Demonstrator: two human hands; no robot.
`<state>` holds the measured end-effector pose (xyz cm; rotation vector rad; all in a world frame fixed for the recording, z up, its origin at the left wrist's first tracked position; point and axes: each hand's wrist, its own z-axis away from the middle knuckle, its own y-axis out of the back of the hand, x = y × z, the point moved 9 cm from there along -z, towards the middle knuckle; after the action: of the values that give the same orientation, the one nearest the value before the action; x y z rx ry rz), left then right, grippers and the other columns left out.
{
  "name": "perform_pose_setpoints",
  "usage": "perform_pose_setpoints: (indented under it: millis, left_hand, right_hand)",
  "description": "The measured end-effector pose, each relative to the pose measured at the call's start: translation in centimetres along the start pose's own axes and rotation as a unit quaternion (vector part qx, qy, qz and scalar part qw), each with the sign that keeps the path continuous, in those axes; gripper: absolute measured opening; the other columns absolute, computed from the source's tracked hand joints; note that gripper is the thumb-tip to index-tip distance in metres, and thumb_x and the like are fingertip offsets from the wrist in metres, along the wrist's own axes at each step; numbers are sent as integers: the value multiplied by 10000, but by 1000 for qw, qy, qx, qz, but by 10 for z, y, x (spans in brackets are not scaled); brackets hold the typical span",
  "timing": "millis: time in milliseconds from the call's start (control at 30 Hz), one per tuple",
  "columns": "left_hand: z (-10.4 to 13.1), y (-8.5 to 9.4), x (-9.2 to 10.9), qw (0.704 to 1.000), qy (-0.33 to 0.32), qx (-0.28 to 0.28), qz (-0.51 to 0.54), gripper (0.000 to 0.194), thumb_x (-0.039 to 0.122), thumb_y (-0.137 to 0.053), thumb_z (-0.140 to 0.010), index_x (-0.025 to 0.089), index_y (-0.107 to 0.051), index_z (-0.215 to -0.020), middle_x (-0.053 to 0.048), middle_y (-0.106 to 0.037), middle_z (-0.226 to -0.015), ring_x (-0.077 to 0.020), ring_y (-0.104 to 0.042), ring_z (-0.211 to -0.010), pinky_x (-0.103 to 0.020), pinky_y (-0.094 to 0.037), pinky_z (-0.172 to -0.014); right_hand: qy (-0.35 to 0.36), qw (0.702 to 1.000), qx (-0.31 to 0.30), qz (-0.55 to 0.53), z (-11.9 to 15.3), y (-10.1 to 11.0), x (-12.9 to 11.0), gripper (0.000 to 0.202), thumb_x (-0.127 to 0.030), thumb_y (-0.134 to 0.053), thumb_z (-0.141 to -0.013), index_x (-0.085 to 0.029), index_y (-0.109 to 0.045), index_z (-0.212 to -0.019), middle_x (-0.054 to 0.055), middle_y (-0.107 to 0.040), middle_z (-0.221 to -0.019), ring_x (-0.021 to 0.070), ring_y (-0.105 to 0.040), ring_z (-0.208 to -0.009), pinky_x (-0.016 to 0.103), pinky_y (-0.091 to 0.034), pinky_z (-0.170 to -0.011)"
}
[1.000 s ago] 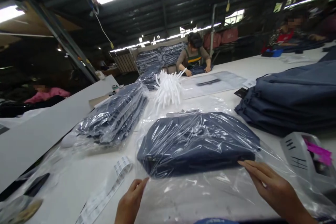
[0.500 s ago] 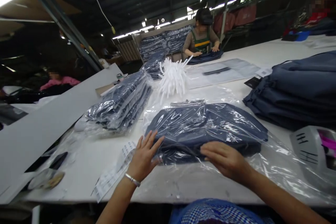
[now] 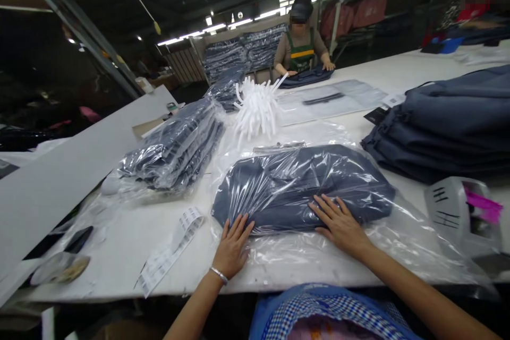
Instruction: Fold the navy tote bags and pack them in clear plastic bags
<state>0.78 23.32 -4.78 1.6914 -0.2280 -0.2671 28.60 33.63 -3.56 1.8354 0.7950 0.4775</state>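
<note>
A dark blue folded item in clear plastic (image 3: 295,186) lies flat on the white table (image 3: 131,239), close in front of me. My left hand (image 3: 233,247) rests on its lower left edge, fingers spread. Over its lower right part lies my right hand (image 3: 338,223), also with spread fingers on the plastic. Loose clear film (image 3: 418,244) extends from the item to the right. A strip of printed labels (image 3: 171,252) curls on the table left of my left hand.
Wrapped dark bundles (image 3: 175,143) are stacked at the left, beside a bunch of white strips (image 3: 257,106). Dark blue fabric items (image 3: 450,122) are piled at the right, behind a grey plastic holder (image 3: 450,207). A person (image 3: 300,48) works across the table.
My left hand has come down onto the item's lower edge. My right hand has opened out flat on the plastic. The plastic over the item looks pulled smoother, and the view has shifted slightly.
</note>
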Motion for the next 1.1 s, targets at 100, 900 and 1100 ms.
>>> perform_pose_setpoints:
  millis: [100, 900, 1100]
  left_hand:
    - [-1, 12, -3, 999, 20, 50, 5, 794, 109, -509, -824, 265, -191, -1534, -73, -221, -1610, -267, -195, -1483, -556, -187, -1200]
    - [-11, 42, -42, 972, 114, -5, 206, 505, 376, -523, -895, 261, -507, -1386, -51, -500, -1455, -282, -398, -1392, -546, -390, -1115]
    - [-69, 74, -80, 936, 261, -11, 237, 507, 528, -307, -973, 260, -648, -1234, -49, -692, -1221, -264, -604, -1202, -488, -474, -1044]
  right_hand:
    - [-2, 1000, 1, 4, 17, -8, 4, 595, -266, -557, -929, -227, -368, -1492, 100, -378, -1539, 288, -300, -1434, 535, -261, -1154]
    - [8, 991, 58, -119, -66, 66, 12, 360, -331, -492, -987, -205, -573, -1315, 88, -620, -1322, 241, -557, -1235, 471, -423, -1072]
    - [41, 990, 3, -132, -126, 1, -22, 534, -477, -542, -945, -173, -519, -1384, 132, -490, -1454, 302, -352, -1402, 550, -246, -1163]
